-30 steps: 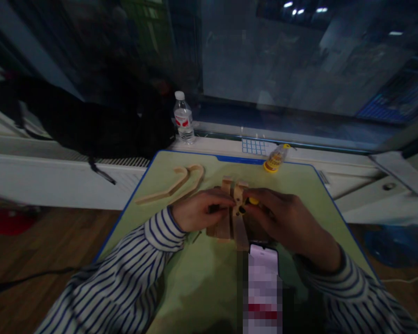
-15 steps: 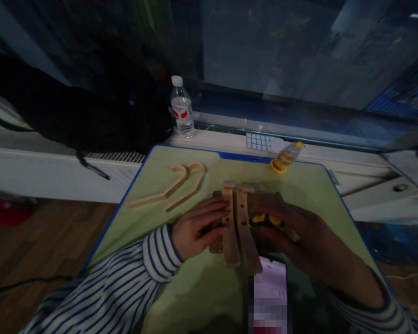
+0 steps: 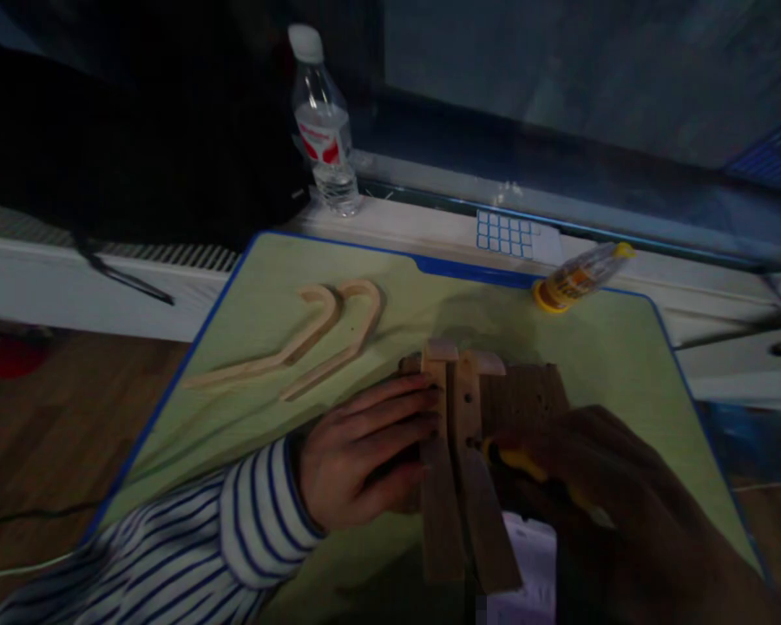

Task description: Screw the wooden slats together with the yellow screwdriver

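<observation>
Two pale wooden curved strips, the left strip (image 3: 441, 512) and the right strip (image 3: 488, 521), lie side by side on a brown wooden board (image 3: 521, 395). Dark holes or screws show in them. My left hand (image 3: 357, 456) presses its fingers on the left strip and grips it. In my right hand (image 3: 618, 495) is a yellow and black screwdriver (image 3: 521, 456), its front end at the lower dark spot of the right strip. My right fingers are dim and blurred. Two more hooked wooden strips (image 3: 357, 334) rest on the table to the left.
The pale green table (image 3: 201, 434) has a blue edge. A phone (image 3: 537, 555) lies near me, partly under the strips. At the back stand a water bottle (image 3: 327, 143) and a yellow-capped bottle (image 3: 579, 279). A black bag (image 3: 169, 156) lies on the left ledge.
My view has moved closer and tilted down, so things look larger. My right hand has turned, and the screwdriver now slants down towards me; its tip stays near the same spot.
</observation>
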`<control>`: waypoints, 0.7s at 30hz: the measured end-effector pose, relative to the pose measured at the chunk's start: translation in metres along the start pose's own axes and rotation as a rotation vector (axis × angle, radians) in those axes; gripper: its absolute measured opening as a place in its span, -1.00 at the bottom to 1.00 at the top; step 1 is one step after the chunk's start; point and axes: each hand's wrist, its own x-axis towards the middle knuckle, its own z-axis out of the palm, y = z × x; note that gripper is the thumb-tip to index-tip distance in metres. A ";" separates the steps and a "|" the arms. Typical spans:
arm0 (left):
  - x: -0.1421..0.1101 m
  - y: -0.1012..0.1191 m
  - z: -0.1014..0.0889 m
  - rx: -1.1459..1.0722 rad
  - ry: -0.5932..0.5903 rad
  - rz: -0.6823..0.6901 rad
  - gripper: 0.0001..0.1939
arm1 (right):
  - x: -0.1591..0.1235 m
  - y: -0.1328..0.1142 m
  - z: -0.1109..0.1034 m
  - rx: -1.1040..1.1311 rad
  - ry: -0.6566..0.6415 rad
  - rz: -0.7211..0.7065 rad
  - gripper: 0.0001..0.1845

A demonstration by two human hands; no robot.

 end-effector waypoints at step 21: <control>0.002 0.004 -0.001 -0.044 0.015 -0.014 -0.63 | -0.019 -0.011 0.020 -0.169 0.185 0.250 -0.63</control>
